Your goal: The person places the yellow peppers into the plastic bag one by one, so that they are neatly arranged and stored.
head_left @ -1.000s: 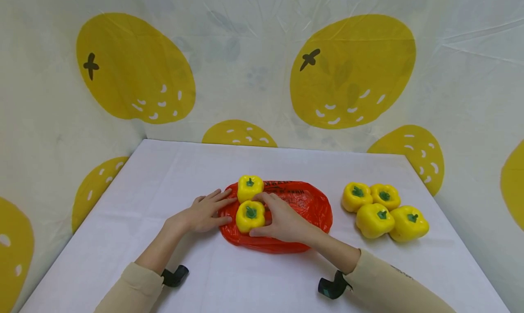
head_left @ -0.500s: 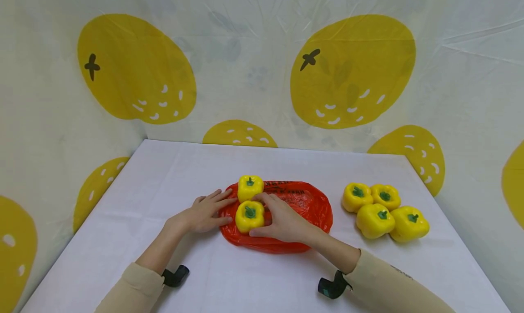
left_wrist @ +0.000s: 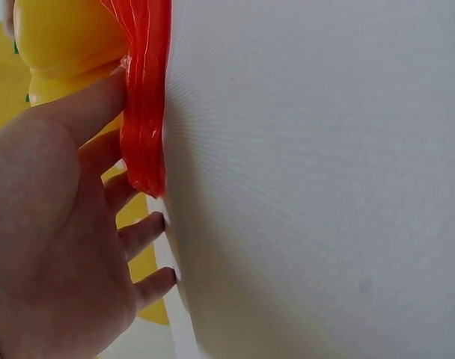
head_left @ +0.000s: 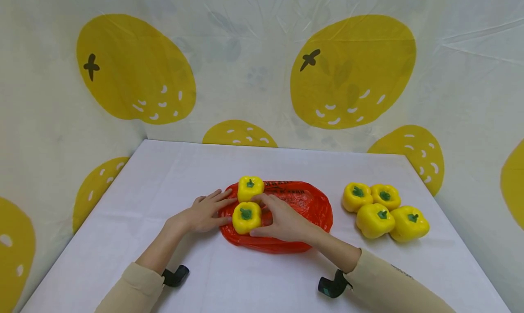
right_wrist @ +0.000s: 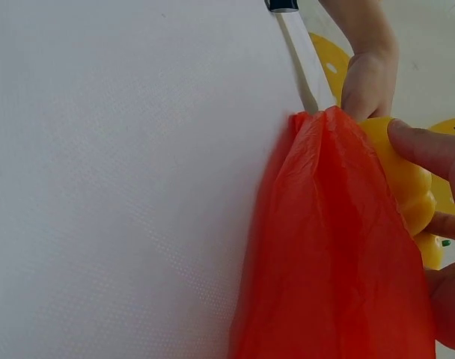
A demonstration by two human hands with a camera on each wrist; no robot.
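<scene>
- While curling the right hand (head_left: 287,223), holding a yellow bell pepper (head_left: 246,219) between thumb and fingers, green stem upward, at the left end of a red plastic bag (head_left: 307,210).
- Touching the bag's left edge with the left hand (head_left: 204,214), fingers spread and extended, gripping nothing.
- Just beyond the held pepper, also atop the bag: a second yellow bell pepper (head_left: 250,189), stem up.
- Beneath the bag: a white surface (head_left: 245,285).
- Off to the right, clustered apart from the bag: four more yellow bell peppers (head_left: 375,220).
- Behind: a pale backdrop (head_left: 245,76) printed with large yellow fruit.
</scene>
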